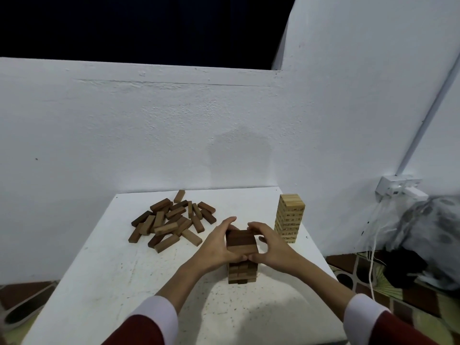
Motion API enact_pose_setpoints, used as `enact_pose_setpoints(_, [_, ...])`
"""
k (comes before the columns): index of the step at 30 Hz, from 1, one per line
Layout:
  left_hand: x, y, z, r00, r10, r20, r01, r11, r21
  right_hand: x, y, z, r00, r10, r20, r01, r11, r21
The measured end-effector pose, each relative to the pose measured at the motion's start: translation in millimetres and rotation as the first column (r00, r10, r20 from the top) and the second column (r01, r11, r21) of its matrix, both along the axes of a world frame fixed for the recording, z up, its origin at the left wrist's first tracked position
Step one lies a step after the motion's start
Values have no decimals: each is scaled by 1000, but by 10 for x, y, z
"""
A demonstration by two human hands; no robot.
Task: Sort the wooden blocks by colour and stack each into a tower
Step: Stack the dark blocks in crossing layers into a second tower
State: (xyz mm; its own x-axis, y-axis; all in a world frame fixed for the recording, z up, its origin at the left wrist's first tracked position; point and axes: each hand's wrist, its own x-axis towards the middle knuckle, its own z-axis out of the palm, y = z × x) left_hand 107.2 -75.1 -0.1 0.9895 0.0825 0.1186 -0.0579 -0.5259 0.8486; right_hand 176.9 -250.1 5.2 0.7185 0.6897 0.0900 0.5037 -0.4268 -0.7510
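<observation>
A dark brown block tower [242, 267] stands in the middle of the white table [119, 282]. My left hand [220, 241] presses against its left side near the top, fingers straight along the far edge. My right hand [270, 242] cups the right side, fingers curled over the top layer. Both thumbs meet at the near face. A finished light-wood tower [290, 217] stands upright to the right of my hands. A loose pile of dark brown blocks [171, 221] lies on the table's far left.
A white wall [174, 133] rises directly behind the table. At the right, a wall socket [398, 186] with white cables, a grey patterned bag [433, 230] and a patterned floor mat [388, 290] lie beyond the table's edge.
</observation>
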Motion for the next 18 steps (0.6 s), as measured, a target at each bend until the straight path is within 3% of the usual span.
enact_pose_setpoints(18, [-30,47,-37,1000,-14,-25,15,999,44,31,16,6,1000,6,7,-6,999,-44])
